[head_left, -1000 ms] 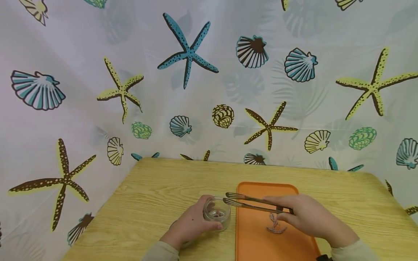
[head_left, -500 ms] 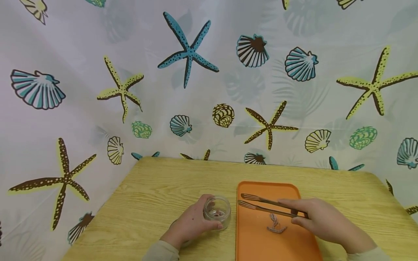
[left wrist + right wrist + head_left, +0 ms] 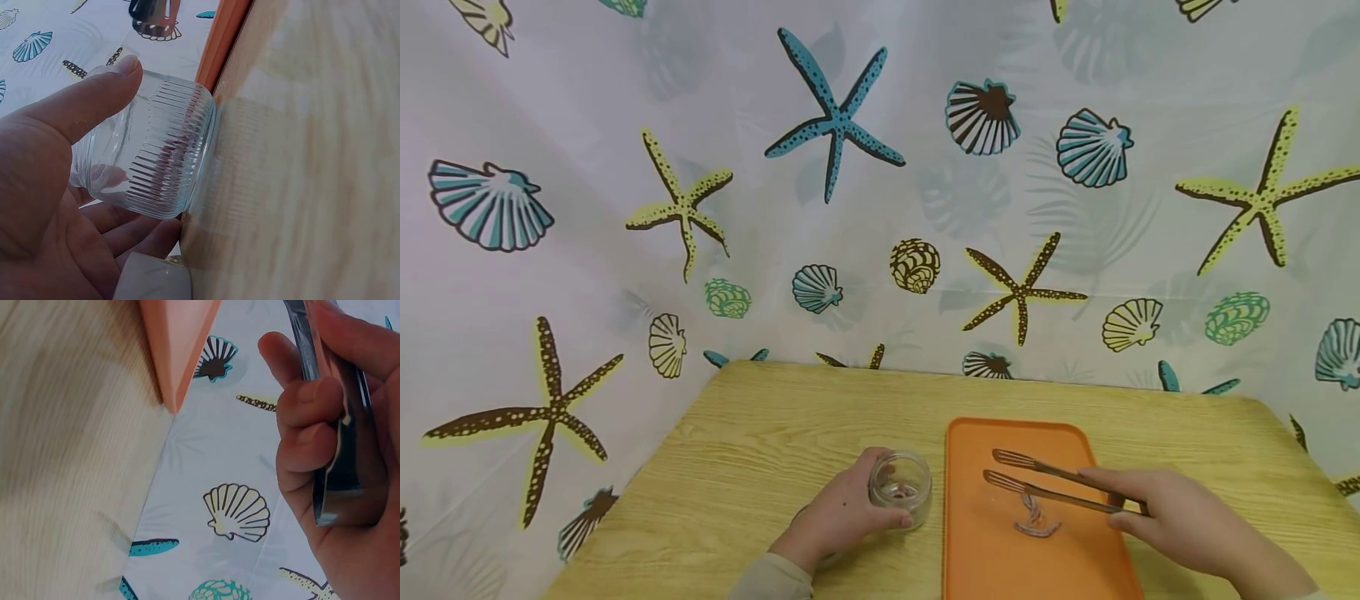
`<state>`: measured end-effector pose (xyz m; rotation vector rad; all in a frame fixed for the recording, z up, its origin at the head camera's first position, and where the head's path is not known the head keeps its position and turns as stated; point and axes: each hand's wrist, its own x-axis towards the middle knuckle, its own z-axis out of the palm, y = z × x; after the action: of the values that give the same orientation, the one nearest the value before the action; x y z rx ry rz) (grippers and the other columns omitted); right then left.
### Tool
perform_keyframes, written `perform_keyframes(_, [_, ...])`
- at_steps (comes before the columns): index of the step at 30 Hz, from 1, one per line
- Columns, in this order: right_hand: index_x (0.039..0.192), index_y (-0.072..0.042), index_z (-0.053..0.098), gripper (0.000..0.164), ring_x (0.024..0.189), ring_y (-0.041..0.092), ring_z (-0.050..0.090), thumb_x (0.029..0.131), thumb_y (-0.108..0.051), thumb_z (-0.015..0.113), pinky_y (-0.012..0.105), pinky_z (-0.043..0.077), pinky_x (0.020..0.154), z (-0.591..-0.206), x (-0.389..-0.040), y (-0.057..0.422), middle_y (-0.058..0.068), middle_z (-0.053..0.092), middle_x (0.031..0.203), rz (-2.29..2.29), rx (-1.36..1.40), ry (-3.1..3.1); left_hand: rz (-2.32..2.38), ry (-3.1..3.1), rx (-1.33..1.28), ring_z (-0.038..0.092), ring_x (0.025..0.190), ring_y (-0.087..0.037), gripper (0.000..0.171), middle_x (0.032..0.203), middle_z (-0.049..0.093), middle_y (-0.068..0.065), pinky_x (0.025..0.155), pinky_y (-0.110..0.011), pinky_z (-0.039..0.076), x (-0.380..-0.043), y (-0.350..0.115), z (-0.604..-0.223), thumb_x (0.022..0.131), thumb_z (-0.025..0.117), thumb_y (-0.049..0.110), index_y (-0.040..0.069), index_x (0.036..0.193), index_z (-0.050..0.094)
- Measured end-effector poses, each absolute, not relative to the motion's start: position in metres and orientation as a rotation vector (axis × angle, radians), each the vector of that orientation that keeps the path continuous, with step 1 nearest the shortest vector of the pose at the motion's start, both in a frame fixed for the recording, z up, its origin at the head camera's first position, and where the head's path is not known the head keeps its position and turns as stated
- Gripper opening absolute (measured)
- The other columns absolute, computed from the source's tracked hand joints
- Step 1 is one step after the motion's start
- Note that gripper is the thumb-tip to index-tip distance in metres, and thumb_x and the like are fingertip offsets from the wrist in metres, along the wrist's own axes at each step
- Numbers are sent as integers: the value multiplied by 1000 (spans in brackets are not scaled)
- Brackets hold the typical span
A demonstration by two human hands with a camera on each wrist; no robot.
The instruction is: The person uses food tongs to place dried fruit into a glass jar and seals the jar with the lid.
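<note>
My left hand (image 3: pixel 850 508) grips a clear glass jar (image 3: pixel 901 493), thumb and fingers around its side. In the left wrist view the ribbed jar stands with its base on the table, and something reddish shows inside. My right hand (image 3: pixel 1187 521) holds metal tongs (image 3: pixel 1060 496), their two slotted tips spread apart over the orange tray (image 3: pixel 985 562) with nothing between them. Below the tips, thin twisted greyish-pink pieces (image 3: pixel 1036 530) lie on the tray. The right wrist view shows the bent end of the tongs (image 3: pixel 350 500) inside my palm.
The tray lies just right of the jar on a wood-grain table (image 3: pixel 790 417). A round edge (image 3: pixel 827 562) peeks out beneath my left wrist, mostly hidden. A curtain (image 3: pixel 880 217) printed with shells and starfish hangs behind and beside the table.
My right hand has drawn the tongs to the right, from beside the jar's rim to over the tray. My left hand and the jar have stayed put.
</note>
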<state>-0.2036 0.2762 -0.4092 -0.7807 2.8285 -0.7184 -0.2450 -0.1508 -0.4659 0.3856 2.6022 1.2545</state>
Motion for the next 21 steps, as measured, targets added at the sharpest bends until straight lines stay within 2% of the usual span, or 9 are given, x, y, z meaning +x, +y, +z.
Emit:
perform_keyframes(9, [145,-20,58,54,66,3,48,94,-28,73,28,39,54,-415,-198,302,-11,65,97,-697,-648,2797,1245,2599,375,57,120,-28,96,141,55,-9,97,-56,45,-245,-150,-464,74,87,54,21,150,40])
perform_keyframes(14, [145,-17,58,55,71,2,52,93,-29,74,29,40,56,-416,-198,310,-10,67,98,-680,-617,2768,1238,2606,372,57,120,-29,96,141,55,-10,96,-56,45,-245,-150,-464,74,88,54,21,151,39])
perform_keyframes(16, [145,-15,58,55,76,1,55,93,-29,74,29,40,57,-417,-198,313,-8,69,102,-679,-623,2753,1242,2604,375,57,118,-28,96,141,55,-11,96,-55,45,-245,-150,-464,74,88,53,21,151,39])
perform_keyframes(21, [144,-15,58,55,73,3,53,94,-31,73,30,40,58,-419,-199,318,4,70,118,-694,-598,2699,1248,2601,376,58,117,-27,95,140,55,-12,96,-55,46,-246,-150,-465,75,88,53,21,150,39])
